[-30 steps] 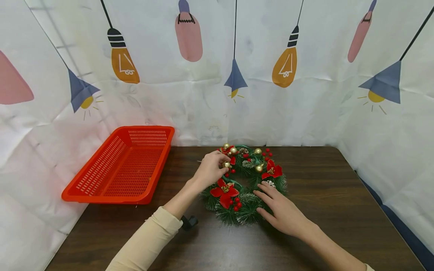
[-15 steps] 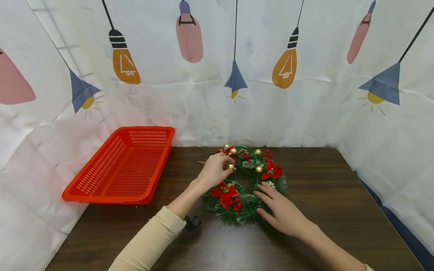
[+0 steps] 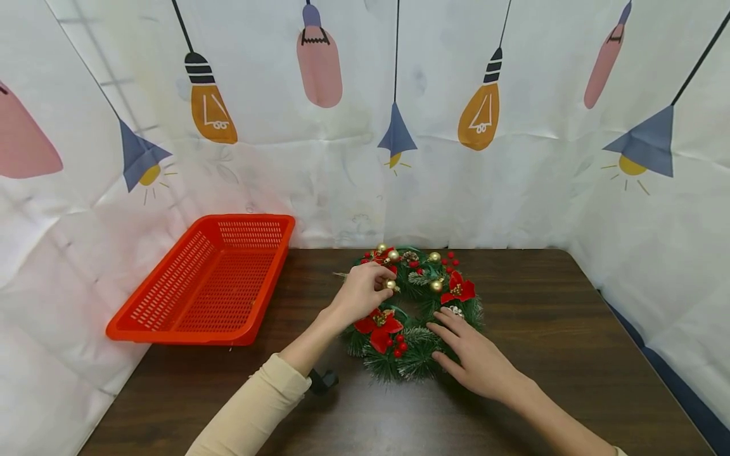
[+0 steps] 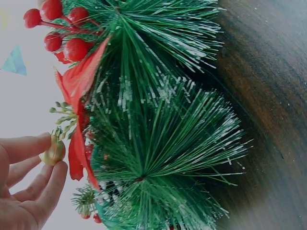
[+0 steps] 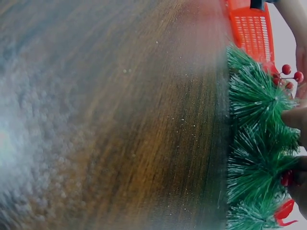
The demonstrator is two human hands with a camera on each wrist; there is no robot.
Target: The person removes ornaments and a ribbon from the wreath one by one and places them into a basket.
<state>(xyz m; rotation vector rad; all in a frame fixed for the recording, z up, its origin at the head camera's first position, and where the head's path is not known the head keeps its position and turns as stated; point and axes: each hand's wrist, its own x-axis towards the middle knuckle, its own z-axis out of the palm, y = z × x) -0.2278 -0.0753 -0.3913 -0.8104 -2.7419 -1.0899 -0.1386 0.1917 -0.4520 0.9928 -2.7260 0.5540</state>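
Observation:
A green Christmas wreath (image 3: 419, 354) with red poinsettias, red berries, pinecones and gold balls lies on the table. My left hand (image 3: 360, 292) is over the wreath's left side and pinches a small gold ball ornament (image 3: 390, 284) between thumb and fingers. In the left wrist view that gold ball (image 4: 54, 152) has a little cap and loop, beside a red poinsettia (image 4: 79, 81). My right hand (image 3: 476, 358) rests on the wreath's lower right with fingers spread and fairly straight. Only some of its fingers (image 5: 295, 119) show in the right wrist view, against the green needles.
A red plastic basket (image 3: 274, 278) with slotted sides stands at the left of the dark wooden table (image 3: 530, 304). Behind it hangs a white curtain (image 3: 342, 190) printed with lamps. A black strap device (image 3: 324, 382) sits at the left wrist.
My left hand has shifted slightly right and down with the gold ball pinched in it. The right hand stays in place on the wreath.

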